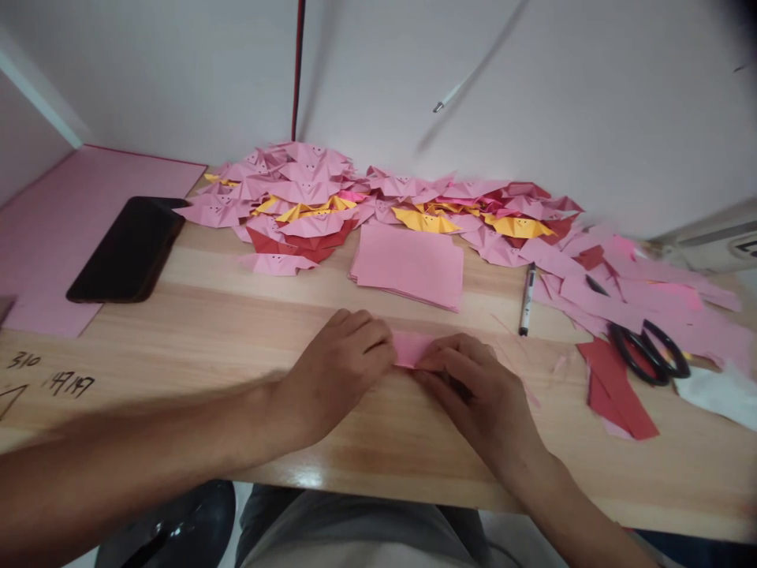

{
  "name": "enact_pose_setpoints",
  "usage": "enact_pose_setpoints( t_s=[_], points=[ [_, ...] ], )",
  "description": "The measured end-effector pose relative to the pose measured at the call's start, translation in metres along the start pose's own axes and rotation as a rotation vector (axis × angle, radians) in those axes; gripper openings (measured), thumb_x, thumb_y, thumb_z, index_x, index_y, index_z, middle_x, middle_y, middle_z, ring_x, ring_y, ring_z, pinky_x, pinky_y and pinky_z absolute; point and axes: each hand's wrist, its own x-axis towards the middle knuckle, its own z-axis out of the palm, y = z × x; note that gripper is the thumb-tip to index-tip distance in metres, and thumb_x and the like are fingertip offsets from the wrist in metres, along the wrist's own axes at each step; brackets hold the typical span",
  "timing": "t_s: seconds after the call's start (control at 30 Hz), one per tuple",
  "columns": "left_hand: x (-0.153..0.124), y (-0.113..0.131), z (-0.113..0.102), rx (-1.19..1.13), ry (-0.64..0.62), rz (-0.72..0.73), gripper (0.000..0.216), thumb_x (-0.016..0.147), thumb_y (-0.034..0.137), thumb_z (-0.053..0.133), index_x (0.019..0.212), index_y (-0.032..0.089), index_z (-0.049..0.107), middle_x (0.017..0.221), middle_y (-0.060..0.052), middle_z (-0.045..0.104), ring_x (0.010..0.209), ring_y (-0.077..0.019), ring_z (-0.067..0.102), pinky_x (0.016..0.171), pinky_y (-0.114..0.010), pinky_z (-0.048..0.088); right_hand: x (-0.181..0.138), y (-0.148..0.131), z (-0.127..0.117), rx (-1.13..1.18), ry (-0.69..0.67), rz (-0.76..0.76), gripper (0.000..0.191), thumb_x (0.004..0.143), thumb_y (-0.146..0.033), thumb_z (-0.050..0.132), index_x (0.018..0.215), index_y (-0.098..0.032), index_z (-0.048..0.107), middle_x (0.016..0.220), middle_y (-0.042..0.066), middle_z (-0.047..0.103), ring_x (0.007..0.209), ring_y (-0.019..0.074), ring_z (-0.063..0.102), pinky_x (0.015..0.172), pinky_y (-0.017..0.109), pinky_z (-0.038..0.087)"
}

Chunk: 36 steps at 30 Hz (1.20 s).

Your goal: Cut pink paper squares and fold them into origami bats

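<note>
A small pink paper piece (410, 348) lies on the wooden table (236, 331), pinned between my two hands. My left hand (337, 371) presses its curled fingers down on the paper's left end. My right hand (473, 390) pinches the paper's right side with closed fingers. Most of the paper is hidden under the hands. Just beyond it sits a stack of pink square sheets (408, 264).
A heap of folded pink, yellow and red paper figures (355, 197) lines the wall. A dark phone (127, 248) lies on a large pink sheet (53, 229) at left. A pen (526, 300), black scissors (647, 351), and red scraps (615, 386) and pink scraps lie at right.
</note>
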Motion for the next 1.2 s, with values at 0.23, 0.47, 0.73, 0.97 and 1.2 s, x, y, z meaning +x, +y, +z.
enact_pose_setpoints(
  t_s=[0.23, 0.47, 0.73, 0.97, 1.2],
  points=[
    [0.001, -0.003, -0.001, -0.170, -0.042, -0.122, 0.014, 0.089, 0.019, 0.054, 0.077, 0.014, 0.060, 0.083, -0.003, 0.060, 0.083, -0.0169, 0.051, 0.077, -0.031, 0.044, -0.003, 0.001, -0.003, 0.073, -0.031, 0.044, 0.007, 0.087, -0.020, 0.058, 0.080, -0.021, 0.061, 0.089, 0.002, 0.061, 0.088, 0.0165, 0.055, 0.078, 0.032, 0.041],
    [0.005, -0.002, -0.005, -0.177, -0.064, -0.198, 0.015, 0.088, 0.022, 0.056, 0.074, 0.015, 0.057, 0.089, -0.005, 0.059, 0.086, -0.0189, 0.050, 0.079, -0.035, 0.043, 0.001, -0.006, -0.001, 0.009, -0.040, 0.076, 0.016, 0.091, -0.020, 0.050, 0.076, -0.020, 0.055, 0.083, 0.002, 0.058, 0.081, 0.0171, 0.051, 0.074, 0.035, 0.037],
    [0.006, 0.002, -0.006, -0.168, -0.074, -0.215, 0.014, 0.089, 0.019, 0.050, 0.077, 0.015, 0.056, 0.090, -0.006, 0.056, 0.087, -0.0199, 0.048, 0.079, -0.037, 0.042, 0.005, -0.007, 0.007, -0.160, 0.017, 0.084, 0.015, 0.089, -0.021, 0.051, 0.075, -0.017, 0.054, 0.091, 0.007, 0.058, 0.087, 0.0216, 0.051, 0.077, 0.039, 0.037],
    [0.010, 0.003, -0.005, -0.085, -0.091, -0.193, 0.014, 0.087, 0.017, 0.047, 0.076, 0.014, 0.055, 0.090, -0.007, 0.056, 0.085, -0.0199, 0.048, 0.078, -0.037, 0.043, 0.009, -0.008, 0.009, -0.269, 0.029, 0.068, 0.019, 0.091, -0.023, 0.047, 0.074, -0.018, 0.052, 0.087, 0.009, 0.059, 0.083, 0.0229, 0.052, 0.073, 0.039, 0.039],
    [0.011, 0.002, -0.003, -0.028, -0.097, -0.168, 0.013, 0.087, 0.017, 0.047, 0.077, 0.014, 0.055, 0.089, -0.007, 0.056, 0.085, -0.0198, 0.048, 0.077, -0.036, 0.043, 0.010, -0.007, 0.011, -0.344, 0.038, 0.036, 0.019, 0.091, -0.022, 0.045, 0.074, -0.019, 0.052, 0.084, 0.009, 0.058, 0.081, 0.0226, 0.052, 0.072, 0.038, 0.041]
  ],
)
